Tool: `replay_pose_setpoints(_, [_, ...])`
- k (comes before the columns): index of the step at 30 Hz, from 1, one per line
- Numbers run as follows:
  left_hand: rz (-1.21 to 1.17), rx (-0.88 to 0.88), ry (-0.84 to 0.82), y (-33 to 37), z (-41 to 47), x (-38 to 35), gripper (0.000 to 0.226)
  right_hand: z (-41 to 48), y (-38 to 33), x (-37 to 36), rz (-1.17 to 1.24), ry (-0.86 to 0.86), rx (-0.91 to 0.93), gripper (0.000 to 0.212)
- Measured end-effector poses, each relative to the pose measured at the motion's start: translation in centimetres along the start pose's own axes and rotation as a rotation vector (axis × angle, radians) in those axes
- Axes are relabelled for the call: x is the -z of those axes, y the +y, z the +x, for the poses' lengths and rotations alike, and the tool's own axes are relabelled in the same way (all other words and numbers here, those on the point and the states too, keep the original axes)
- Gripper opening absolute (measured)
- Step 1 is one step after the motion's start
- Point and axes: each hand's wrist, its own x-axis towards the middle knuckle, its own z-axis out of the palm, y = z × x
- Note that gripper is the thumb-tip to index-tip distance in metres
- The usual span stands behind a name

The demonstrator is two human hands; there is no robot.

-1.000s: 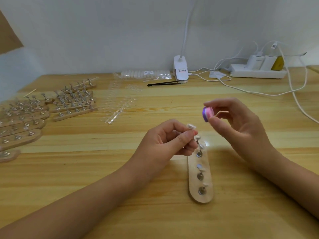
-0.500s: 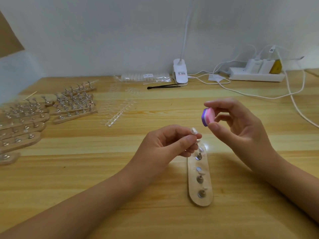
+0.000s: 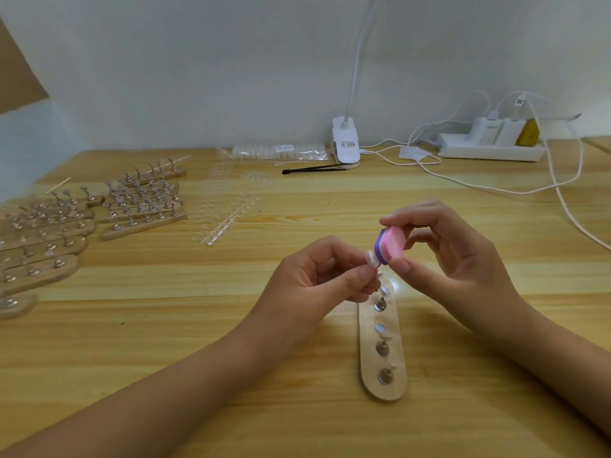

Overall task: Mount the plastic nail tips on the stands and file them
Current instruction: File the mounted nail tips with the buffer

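Pink file point(image 3: 390, 244) pinched, touching pinched nail tip point(image 3: 371, 259)

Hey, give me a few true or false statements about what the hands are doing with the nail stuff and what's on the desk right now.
1. The right hand holds the pink and purple file block. True.
2. The left hand is empty. False: it pinches a mounted nail tip.
3. The wooden base lies flat on the table. True.
4. The power strip sits back left. False: it sits back right.
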Motion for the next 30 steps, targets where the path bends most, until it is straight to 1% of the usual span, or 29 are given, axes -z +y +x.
replay_pose_setpoints(3, [0.011,-0.006,-0.003,0.0,0.0,0.0,0.003,-0.2,-0.1,-0.3,-0.039,-0.048,0.085,0.036])
replay_pose_setpoints(7, [0.005,-0.003,0.02,-0.1,0.0,0.1,0.008,-0.1,0.2,-0.3,-0.039,-0.003,0.037,0.034])
replay_pose_setpoints(10, [-0.003,-0.006,0.013,-0.2,-0.1,0.1,0.004,-0.2,0.2,-0.3,-0.072,-0.028,0.108,0.034])
replay_pose_setpoints(14, [0.017,-0.002,0.036,-0.3,-0.1,0.0,0.005,-0.1,0.2,-0.4,-0.082,0.016,0.074,0.034])
replay_pose_setpoints(17, [0.037,-0.001,0.051,-0.3,0.0,0.0,0.006,-0.3,0.1,-0.9,-0.137,-0.008,0.15,0.034])
replay_pose_setpoints(18, [0.037,-0.003,0.06,-0.3,0.1,0.0,0.006,-0.2,0.2,-0.8,-0.161,0.008,0.143,0.035])
replay_pose_setpoints(20, [0.03,-0.003,0.084,-0.3,0.1,0.1,0.005,0.1,0.6,-0.3,-0.194,0.094,0.049,0.036])
replay_pose_setpoints(22, [0.029,0.0,0.088,-0.3,0.1,0.0,0.006,0.3,0.7,0.3,-0.149,0.165,-0.036,0.036])
replay_pose_setpoints(23, [0.031,0.001,0.081,-0.2,0.1,0.0,0.006,0.3,0.5,0.4,-0.127,0.159,-0.01,0.036])
replay_pose_setpoints(26, [0.053,-0.002,0.056,-0.1,0.0,0.0,0.006,-0.2,0.2,-0.2,-0.139,0.037,0.158,0.035])
replay_pose_setpoints(27, [0.057,-0.001,0.052,-0.1,0.0,0.0,0.004,-0.1,0.4,-0.3,-0.146,0.026,0.158,0.034])
replay_pose_setpoints(30, [0.062,0.011,0.066,-0.1,0.0,0.0,0.003,0.0,0.7,-0.3,-0.142,0.105,0.05,0.033])
